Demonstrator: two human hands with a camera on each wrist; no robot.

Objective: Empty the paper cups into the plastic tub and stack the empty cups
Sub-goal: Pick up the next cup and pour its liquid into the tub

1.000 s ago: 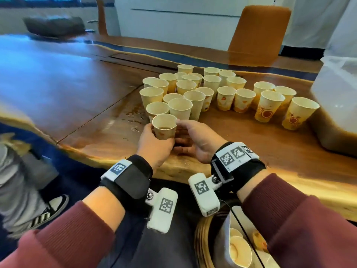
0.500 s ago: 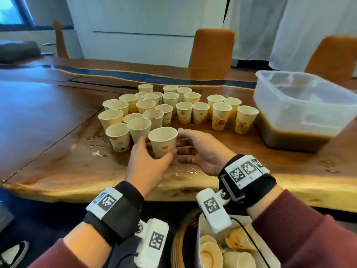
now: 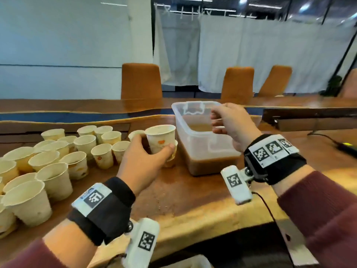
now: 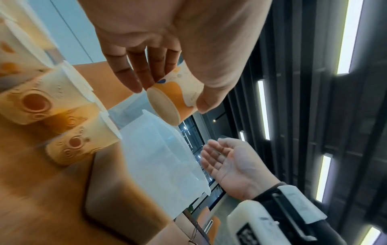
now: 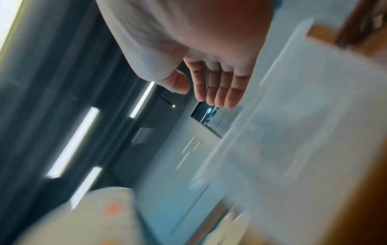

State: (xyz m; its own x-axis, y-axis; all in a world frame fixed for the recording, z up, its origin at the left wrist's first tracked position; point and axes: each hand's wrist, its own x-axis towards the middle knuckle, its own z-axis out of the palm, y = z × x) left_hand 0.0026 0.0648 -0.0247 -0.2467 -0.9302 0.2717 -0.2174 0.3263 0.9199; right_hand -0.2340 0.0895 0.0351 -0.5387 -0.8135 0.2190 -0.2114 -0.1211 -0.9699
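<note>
My left hand (image 3: 144, 157) grips a paper cup (image 3: 160, 139) with orange print, held upright in the air just left of the plastic tub (image 3: 195, 147). The left wrist view shows the same cup (image 4: 178, 97) from below, fingers and thumb curled round its wall. The clear tub holds brown liquid at its bottom. My right hand (image 3: 229, 122) hovers over the tub's near right side, fingers relaxed and holding nothing; its open palm (image 4: 232, 164) shows in the left wrist view. Several paper cups (image 3: 58, 157) stand crowded on the table's left part.
The wooden table (image 3: 193, 200) has a raw front edge and small wet spots near the tub. Three orange chairs (image 3: 142, 81) stand behind it. A dark cable and device (image 3: 345, 147) lie at the far right. White containers sit below the table edge.
My left hand lifted the cup off the table and carried it right toward the tub. My right hand left the cup and moved up over the tub. The head view swung right.
</note>
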